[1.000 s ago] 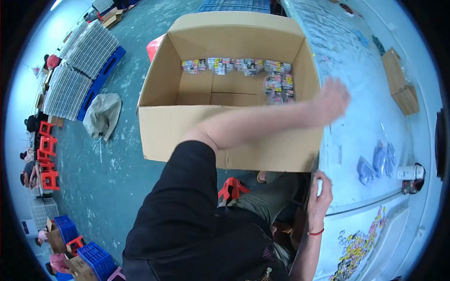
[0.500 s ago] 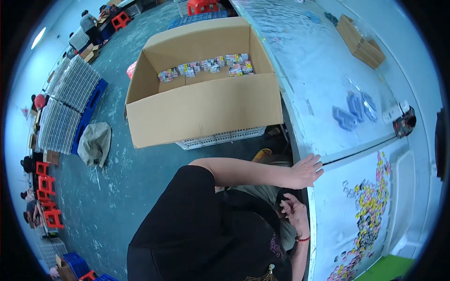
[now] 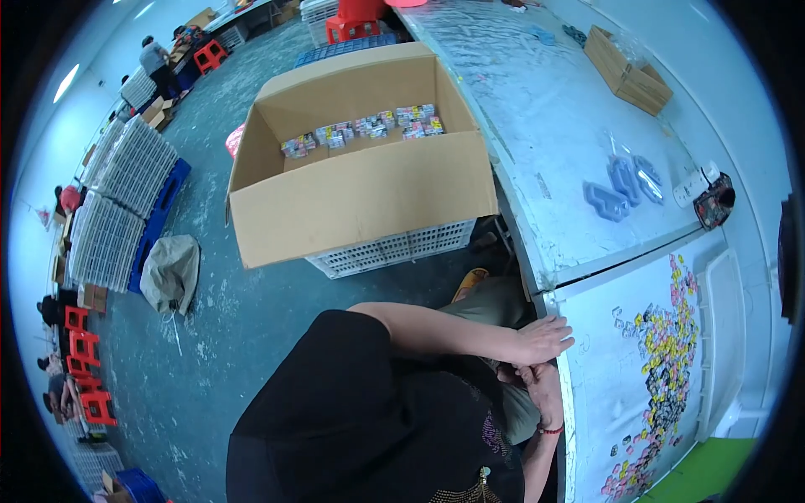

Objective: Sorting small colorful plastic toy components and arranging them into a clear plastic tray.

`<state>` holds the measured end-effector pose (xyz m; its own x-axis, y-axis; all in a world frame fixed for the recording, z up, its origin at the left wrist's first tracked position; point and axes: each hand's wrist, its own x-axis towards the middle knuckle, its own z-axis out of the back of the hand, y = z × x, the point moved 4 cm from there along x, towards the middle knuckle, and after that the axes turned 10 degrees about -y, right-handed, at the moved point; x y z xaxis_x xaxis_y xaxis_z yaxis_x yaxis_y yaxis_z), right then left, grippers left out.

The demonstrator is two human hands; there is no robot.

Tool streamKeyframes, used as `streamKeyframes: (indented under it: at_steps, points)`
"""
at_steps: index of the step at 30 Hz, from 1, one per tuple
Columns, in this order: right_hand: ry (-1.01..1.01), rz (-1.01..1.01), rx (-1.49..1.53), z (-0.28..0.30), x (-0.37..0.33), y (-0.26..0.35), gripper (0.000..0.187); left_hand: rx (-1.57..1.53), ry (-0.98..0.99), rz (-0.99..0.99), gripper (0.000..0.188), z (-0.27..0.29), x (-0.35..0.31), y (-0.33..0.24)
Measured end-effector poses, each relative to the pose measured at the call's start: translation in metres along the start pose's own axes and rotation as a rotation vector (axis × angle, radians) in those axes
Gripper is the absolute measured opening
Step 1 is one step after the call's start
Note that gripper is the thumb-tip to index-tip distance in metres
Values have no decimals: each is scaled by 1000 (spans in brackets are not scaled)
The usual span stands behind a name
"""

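Observation:
My left hand rests at the near edge of the white-topped table, its fingers stretched out toward the tabletop. Just below it is my right hand, with a red bracelet on the wrist. Its fingers curl in close under the left hand, and whatever they may hold is hidden. On the same tabletop, beyond both hands, lies a loose spread of small pink, yellow and black pieces.
A big open cardboard box with small colourful packs stands on a white crate. Clear bluish plastic trays, a white bottle and a smaller carton lie on the far table. Stacked white crates stand left.
My left hand has moved down along the table edge, and my right hand has come up against it. The view has shifted slightly.

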<state>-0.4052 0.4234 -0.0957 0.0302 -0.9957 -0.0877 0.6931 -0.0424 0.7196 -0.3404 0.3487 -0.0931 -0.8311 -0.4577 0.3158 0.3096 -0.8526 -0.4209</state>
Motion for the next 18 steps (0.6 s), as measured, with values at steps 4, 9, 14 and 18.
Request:
streamKeyframes:
  at_steps: [4, 9, 14, 18]
  points:
    - [132, -62, -44, 7, 21, 29, 22, -4, -280, -103, 37, 5, -14, 28]
    - [-333, 2, 188, 27, 22, 23, 22, -98, -325, -100, 30, 39, 15, 57]
    - [-674, -181, 137, 43, -4, -19, 18, 14, -444, -103, 28, 55, 109, 132]
    - [-806, -283, 151, 42, -13, -40, 15, 289, -505, -58, 26, 55, 191, 188]
